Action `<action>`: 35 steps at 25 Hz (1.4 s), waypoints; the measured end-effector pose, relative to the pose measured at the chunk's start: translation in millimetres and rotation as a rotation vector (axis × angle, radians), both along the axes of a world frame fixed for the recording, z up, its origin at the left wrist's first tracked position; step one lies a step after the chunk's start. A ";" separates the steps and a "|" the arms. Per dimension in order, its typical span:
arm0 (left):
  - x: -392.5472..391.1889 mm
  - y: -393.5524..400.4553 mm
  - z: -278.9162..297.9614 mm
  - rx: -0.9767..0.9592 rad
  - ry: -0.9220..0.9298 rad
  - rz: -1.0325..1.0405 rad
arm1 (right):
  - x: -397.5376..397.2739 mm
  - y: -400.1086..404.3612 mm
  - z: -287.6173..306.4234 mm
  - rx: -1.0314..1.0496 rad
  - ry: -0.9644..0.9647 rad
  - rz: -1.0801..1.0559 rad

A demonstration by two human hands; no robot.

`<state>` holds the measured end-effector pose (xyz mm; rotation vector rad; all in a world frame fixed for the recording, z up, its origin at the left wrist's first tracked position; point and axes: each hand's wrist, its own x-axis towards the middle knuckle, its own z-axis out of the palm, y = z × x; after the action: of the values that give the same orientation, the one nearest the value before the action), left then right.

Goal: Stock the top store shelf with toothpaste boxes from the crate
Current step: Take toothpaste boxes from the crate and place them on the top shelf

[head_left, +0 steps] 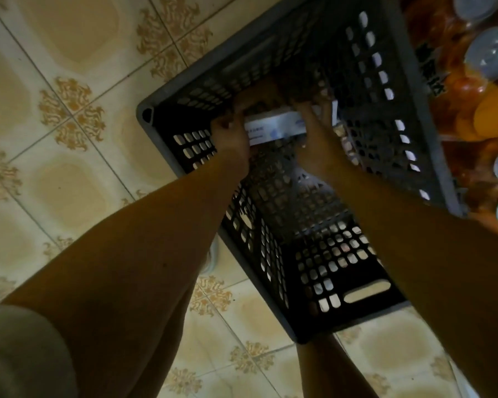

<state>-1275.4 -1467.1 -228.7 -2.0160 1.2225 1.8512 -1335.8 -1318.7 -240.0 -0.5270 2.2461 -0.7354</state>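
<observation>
A white toothpaste box (273,128) with blue print lies lengthwise between the two hands, low inside the dark crate (391,116), near its far left corner; the box is level or nearly so, its long side running left to right; the left hand (232,136) covers its left end, fingers (243,103) curled over the top edge and closed on it; the right hand (318,136) covers its right end, fingers (305,110) wrapped over the top in the same way and gripping it; so the box is pinched from both ends, only its middle stretch showing between the hands; whether it rests on the crate bottom or is lifted clear of it cannot be told in the dim light. Just beyond the right hand a pale edge of a second box (334,113) shows, standing against the crate's right wall; more pale packaging (308,179) shows faintly on the crate floor under the right forearm. The crate is grey plastic with lattice walls and a slot handle (367,291) in the near wall; it sits on a beige tiled floor (69,139) with brown ornament at the tile corners. Both forearms reach down into it from the near side; a pale sleeve (20,351) shows at the lower left. To the right of the crate lie clear-wrapped orange goods (477,110) with round silvery caps.
</observation>
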 end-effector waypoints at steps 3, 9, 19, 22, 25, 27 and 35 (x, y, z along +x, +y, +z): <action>7.6 -0.5 40.4 0.120 -0.006 0.027 | 35.4 11.0 42.3 -0.034 0.080 -0.172; 18.4 -19.2 112.5 0.239 -0.033 -0.308 | 59.7 26.3 129.4 -0.023 0.049 -0.289; 20.7 -64.2 267.8 0.420 0.304 -0.683 | 31.5 46.3 287.1 -0.300 -0.878 -1.139; 14.1 -70.4 335.5 0.543 0.397 -0.767 | 22.8 38.8 345.8 -0.377 -0.881 -1.123; 9.4 -81.4 398.2 0.639 0.408 -0.619 | 22.5 40.8 404.8 -0.478 -0.873 -1.062; 9.9 -90.6 431.9 0.703 0.395 -0.580 | 25.7 44.7 453.3 -0.511 -0.802 -1.006; -7.2 -92.6 569.5 0.948 0.066 -1.388 | 56.0 50.0 623.1 -0.234 -0.371 -0.469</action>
<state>-1282.6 -1559.6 340.7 -0.3319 0.9529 1.2422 -1279.8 -1268.7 383.1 0.0461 1.9548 -1.2317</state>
